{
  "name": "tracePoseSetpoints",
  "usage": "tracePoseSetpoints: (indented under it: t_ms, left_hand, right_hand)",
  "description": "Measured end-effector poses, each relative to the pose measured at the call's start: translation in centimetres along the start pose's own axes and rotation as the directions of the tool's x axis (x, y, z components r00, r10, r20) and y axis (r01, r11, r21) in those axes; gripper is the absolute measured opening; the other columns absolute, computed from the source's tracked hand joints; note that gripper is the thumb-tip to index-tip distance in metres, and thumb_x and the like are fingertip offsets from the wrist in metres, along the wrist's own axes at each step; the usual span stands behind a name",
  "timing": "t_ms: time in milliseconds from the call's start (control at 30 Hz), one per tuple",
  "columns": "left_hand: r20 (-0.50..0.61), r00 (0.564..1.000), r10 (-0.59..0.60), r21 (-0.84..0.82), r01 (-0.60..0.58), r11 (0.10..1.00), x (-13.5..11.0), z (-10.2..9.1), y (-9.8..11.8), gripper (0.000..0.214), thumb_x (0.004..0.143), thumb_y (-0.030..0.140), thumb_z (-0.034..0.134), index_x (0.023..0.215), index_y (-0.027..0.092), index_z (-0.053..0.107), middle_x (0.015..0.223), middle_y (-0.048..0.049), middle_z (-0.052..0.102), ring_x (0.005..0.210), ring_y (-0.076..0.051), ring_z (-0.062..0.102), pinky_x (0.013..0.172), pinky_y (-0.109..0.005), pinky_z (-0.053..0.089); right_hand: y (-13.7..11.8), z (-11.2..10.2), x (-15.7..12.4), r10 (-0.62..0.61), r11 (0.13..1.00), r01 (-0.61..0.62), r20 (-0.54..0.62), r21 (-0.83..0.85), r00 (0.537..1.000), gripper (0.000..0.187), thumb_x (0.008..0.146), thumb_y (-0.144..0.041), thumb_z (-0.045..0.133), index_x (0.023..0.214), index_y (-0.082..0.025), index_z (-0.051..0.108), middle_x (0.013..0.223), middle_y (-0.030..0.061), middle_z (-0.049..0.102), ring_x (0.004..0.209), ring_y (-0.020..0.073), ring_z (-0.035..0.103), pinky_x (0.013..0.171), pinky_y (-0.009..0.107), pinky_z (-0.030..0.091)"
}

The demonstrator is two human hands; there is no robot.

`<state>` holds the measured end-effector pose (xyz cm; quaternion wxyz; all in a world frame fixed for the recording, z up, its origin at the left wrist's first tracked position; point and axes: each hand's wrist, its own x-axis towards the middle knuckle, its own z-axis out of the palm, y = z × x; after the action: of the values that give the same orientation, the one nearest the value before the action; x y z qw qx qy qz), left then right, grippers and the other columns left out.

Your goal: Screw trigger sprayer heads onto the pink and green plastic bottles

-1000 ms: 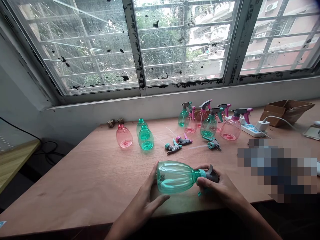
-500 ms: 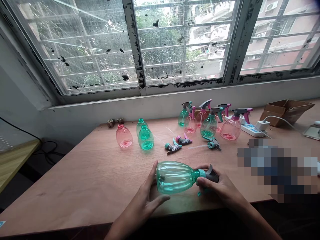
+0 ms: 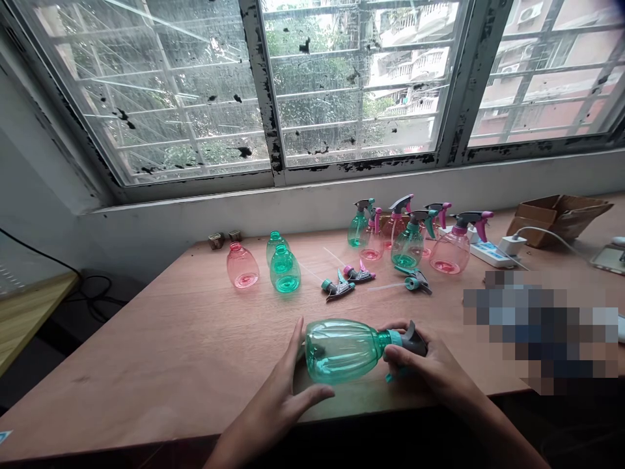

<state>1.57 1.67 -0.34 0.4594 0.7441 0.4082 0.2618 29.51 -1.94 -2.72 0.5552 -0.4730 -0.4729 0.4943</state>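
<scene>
A green transparent spray bottle [image 3: 342, 352] lies sideways above the table's front part, its base toward the left. My right hand [image 3: 430, 361] is closed round its grey trigger head, with the thumb by the teal collar. At the base end, my left hand [image 3: 288, 384] is cupped with thumb and fingers spread; whether hidden fingers touch the bottle I cannot tell. Beyond the hands lie loose sprayer heads: one teal and grey [image 3: 338, 286], one pink and grey [image 3: 360, 273], and another teal one [image 3: 415, 281].
Topless bottles, one pink [image 3: 243, 267] and two green [image 3: 285, 270], stand at the back left. Several bottles with sprayer heads, such as a pink one [image 3: 450, 251], stand farther right. Near them are a power strip [image 3: 493, 255] and an open cardboard box [image 3: 556, 221]. A blurred patch covers the right side.
The bottle has turned slightly about its length and its base end sits a little lower. My left hand's fingers have shifted slightly left, away from the base. My right hand keeps its hold.
</scene>
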Motion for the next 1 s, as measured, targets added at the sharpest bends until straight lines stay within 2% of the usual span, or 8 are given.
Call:
tracePoseSetpoints:
  t_ms: [133,300,467,600,667,767,900,1000]
  left_hand:
    - [-0.018,0.998,0.058,-0.011,-0.058,0.998,0.05,0.07,0.26,0.089,0.09,0.033,0.071,0.161,0.032,0.017,0.167,-0.0054,0.029,0.154,-0.032,0.024,0.127,-0.05,0.019]
    - [-0.015,0.999,0.034,-0.003,-0.034,0.999,-0.12,0.12,0.34,0.101,0.089,0.028,0.071,0.162,0.033,0.001,0.17,-0.0043,0.022,0.156,-0.031,0.019,0.127,-0.052,0.014]
    - [-0.001,0.999,0.049,0.057,-0.049,0.997,0.08,-0.09,-0.03,0.093,0.088,0.032,0.074,0.162,0.028,0.017,0.168,-0.0065,0.026,0.155,-0.032,0.019,0.128,-0.049,0.015]
    - [0.012,0.995,0.097,-0.035,-0.097,0.995,0.26,0.01,0.0,0.089,0.094,0.027,0.066,0.162,0.035,0.009,0.166,-0.0041,0.033,0.15,-0.029,0.034,0.125,-0.047,0.028]
    - [0.03,0.994,0.102,-0.046,-0.1,0.994,0.24,0.04,0.23,0.093,0.093,0.025,0.067,0.162,0.036,0.005,0.165,-0.003,0.034,0.152,-0.028,0.031,0.126,-0.047,0.024]
    - [0.041,0.995,0.09,-0.03,-0.089,0.996,0.23,-0.06,0.59,0.097,0.09,0.026,0.072,0.162,0.035,0.008,0.165,-0.0033,0.034,0.154,-0.028,0.025,0.128,-0.046,0.018]
    - [0.064,0.994,0.094,-0.002,-0.094,0.996,0.34,-0.23,0.41,0.085,0.092,0.029,0.069,0.161,0.031,0.019,0.166,-0.0052,0.033,0.152,-0.029,0.031,0.126,-0.044,0.025]
    - [0.032,0.995,0.097,-0.006,-0.097,0.995,0.29,-0.12,0.15,0.084,0.095,0.031,0.065,0.162,0.031,0.015,0.166,-0.005,0.032,0.151,-0.028,0.033,0.126,-0.045,0.026]
  right_hand:
    - [-0.04,0.02,-0.01,0.003,1.0,-0.003,0.001,-0.004,1.0,0.047,0.073,-0.049,0.086,0.102,-0.015,0.069,0.062,0.0008,0.071,0.058,0.0216,0.069,0.06,0.032,0.056]
    - [-0.03,0.0,-0.01,-0.005,1.0,0.005,0.002,-0.006,1.0,0.045,0.074,-0.048,0.085,0.102,-0.015,0.07,0.062,0.0005,0.071,0.059,0.021,0.069,0.061,0.031,0.055]
    - [-0.07,0.04,-0.02,0.0,1.0,0.0,0.0,-0.006,1.0,0.047,0.074,-0.05,0.085,0.102,-0.015,0.069,0.062,0.0002,0.071,0.058,0.0216,0.069,0.06,0.032,0.055]
    - [-0.1,0.11,-0.02,-0.004,1.0,0.004,-0.002,-0.014,1.0,0.049,0.073,-0.052,0.085,0.101,-0.016,0.069,0.062,0.0007,0.071,0.058,0.0221,0.069,0.061,0.033,0.056]
    - [-0.06,0.1,0.0,-0.009,1.0,0.009,-0.001,-0.004,1.0,0.048,0.073,-0.052,0.085,0.101,-0.016,0.069,0.061,0.0005,0.07,0.058,0.0219,0.069,0.06,0.033,0.056]
    - [0.02,-0.01,0.03,-0.012,1.0,0.012,0.008,-0.001,1.0,0.047,0.074,-0.05,0.085,0.102,-0.015,0.069,0.062,0.0005,0.071,0.058,0.0216,0.069,0.061,0.033,0.055]
    - [0.07,-0.19,0.05,0.007,1.0,-0.007,0.031,-0.023,1.0,0.047,0.075,-0.05,0.084,0.103,-0.016,0.069,0.064,0.0006,0.071,0.06,0.0223,0.069,0.062,0.033,0.054]
    - [0.09,-0.18,0.06,0.007,1.0,-0.006,0.023,-0.017,1.0,0.047,0.075,-0.05,0.084,0.103,-0.016,0.069,0.063,0.0005,0.071,0.06,0.0221,0.069,0.062,0.033,0.054]
